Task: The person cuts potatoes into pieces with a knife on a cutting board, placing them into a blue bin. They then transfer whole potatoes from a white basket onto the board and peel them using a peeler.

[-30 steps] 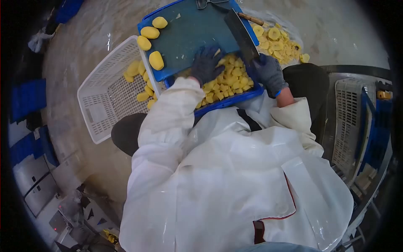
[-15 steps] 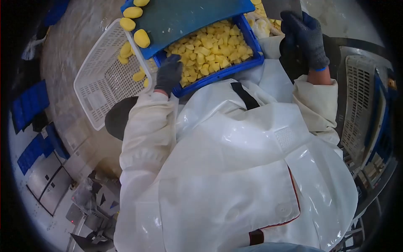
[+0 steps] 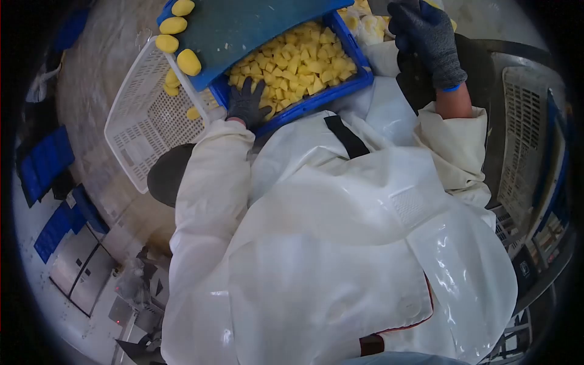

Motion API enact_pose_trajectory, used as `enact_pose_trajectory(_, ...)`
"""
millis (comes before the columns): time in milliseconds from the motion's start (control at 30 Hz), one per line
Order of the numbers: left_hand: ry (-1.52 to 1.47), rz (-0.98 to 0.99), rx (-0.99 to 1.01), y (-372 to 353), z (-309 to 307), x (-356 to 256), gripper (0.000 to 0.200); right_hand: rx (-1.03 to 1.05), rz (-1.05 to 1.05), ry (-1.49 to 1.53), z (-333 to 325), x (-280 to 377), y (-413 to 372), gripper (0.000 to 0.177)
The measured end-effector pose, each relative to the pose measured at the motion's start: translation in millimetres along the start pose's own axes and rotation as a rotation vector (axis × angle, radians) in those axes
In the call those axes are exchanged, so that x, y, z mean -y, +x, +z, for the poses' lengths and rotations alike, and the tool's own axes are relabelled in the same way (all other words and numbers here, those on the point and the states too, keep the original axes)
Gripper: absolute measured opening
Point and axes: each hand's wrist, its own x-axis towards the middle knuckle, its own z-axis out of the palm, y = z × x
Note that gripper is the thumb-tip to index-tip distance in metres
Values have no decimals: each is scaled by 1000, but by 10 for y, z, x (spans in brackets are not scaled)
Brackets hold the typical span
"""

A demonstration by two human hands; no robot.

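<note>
My left hand (image 3: 248,104), in a dark grey glove, rests with fingers spread on the cut potato pieces (image 3: 298,67) at the left end of a blue crate (image 3: 364,79). A blue cutting board (image 3: 249,27) lies across the crate's far side. Several whole peeled potatoes (image 3: 188,62) sit along the board's left edge. My gloved right hand (image 3: 429,45) is closed around a knife (image 3: 382,6) to the right of the crate. The knife's broad grey blade shows partly at the top edge; its handle is hidden in the fist.
A white perforated basket (image 3: 135,121) with several peeled potatoes inside stands left of the crate. Pale yellow scraps (image 3: 368,27) lie beyond the crate's right end. Another perforated crate (image 3: 522,131) leans at the far right.
My left hand has opened and spread its fingers on the potato pieces. The right hand with the knife has shifted slightly up and left in view, as have the crate and board.
</note>
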Motion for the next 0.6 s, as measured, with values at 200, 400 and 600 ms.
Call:
enact_pose_trajectory(200,-534,174,-36,-493,-266,-316,32,-1,7,5,9,67,-77,15)
enact_pose_trajectory(400,-605,66,-311,-51,-708,-701,31,6,8,-6,37,-7,-48,16)
enact_pose_trajectory(600,-317,348,-460,883,-558,-1014,41,15,41,-97,83,94,-101,17)
